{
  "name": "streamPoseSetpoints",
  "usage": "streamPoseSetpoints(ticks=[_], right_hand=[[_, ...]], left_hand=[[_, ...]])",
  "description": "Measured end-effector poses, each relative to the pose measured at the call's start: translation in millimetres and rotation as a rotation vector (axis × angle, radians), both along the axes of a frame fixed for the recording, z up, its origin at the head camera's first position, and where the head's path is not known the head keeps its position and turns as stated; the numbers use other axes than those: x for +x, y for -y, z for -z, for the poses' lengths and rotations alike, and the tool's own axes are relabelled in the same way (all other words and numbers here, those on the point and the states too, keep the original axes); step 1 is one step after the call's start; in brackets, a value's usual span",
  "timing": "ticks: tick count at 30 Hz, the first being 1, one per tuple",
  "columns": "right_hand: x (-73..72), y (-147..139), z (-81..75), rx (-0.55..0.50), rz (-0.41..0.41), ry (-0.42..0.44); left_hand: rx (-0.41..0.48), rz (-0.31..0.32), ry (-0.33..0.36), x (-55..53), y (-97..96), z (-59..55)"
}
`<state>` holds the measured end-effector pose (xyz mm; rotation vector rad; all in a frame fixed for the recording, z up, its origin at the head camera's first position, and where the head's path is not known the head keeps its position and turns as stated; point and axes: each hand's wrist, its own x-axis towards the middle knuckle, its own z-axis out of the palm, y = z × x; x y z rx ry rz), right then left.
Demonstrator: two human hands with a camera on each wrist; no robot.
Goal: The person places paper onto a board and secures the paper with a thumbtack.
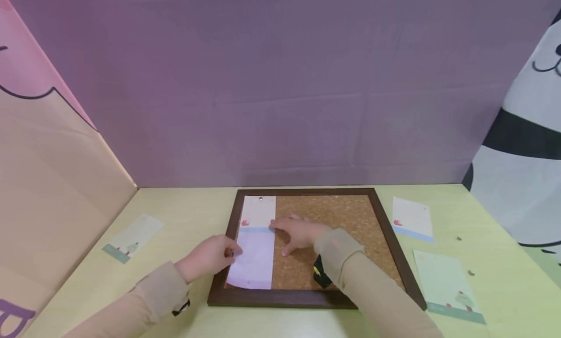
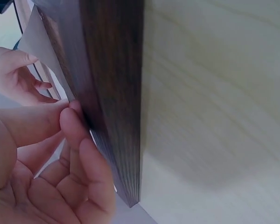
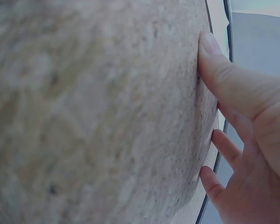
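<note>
A framed cork board [image 1: 333, 211] lies on the table. Along its left side run an upper note sheet [image 1: 258, 211], with a red figure and blue band, and a pale lower sheet [image 1: 252, 260]. A small round pin [image 1: 260, 198] sits at the upper sheet's top. My left hand [image 1: 212, 255] pinches the lower sheet's left edge between thumb and forefinger; in the left wrist view this is close over the dark wooden frame [image 2: 114, 93]. My right hand [image 1: 302, 233] rests with fingers spread on the cork, its fingertips [image 1: 273, 224] at the sheets' right edge.
To the right lie a white note sheet [image 1: 412, 216], a green-banded sheet [image 1: 444, 279] and small metallic pins [image 1: 471, 272]. Another green-banded sheet [image 1: 133, 238] lies on the left. A purple cloth wall [image 1: 280, 84] rises behind the table.
</note>
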<state>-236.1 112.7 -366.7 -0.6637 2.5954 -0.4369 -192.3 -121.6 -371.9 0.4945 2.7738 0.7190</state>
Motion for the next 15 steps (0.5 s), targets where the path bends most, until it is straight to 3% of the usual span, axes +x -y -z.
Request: streamPoseSetpoints(ticks=[15], right_hand=[[-0.9, -0.2, 2.3, 0.012, -0.008, -0.015]], left_hand=[[-0.009, 0.054, -0.038, -0.6, 1.3, 0.5]])
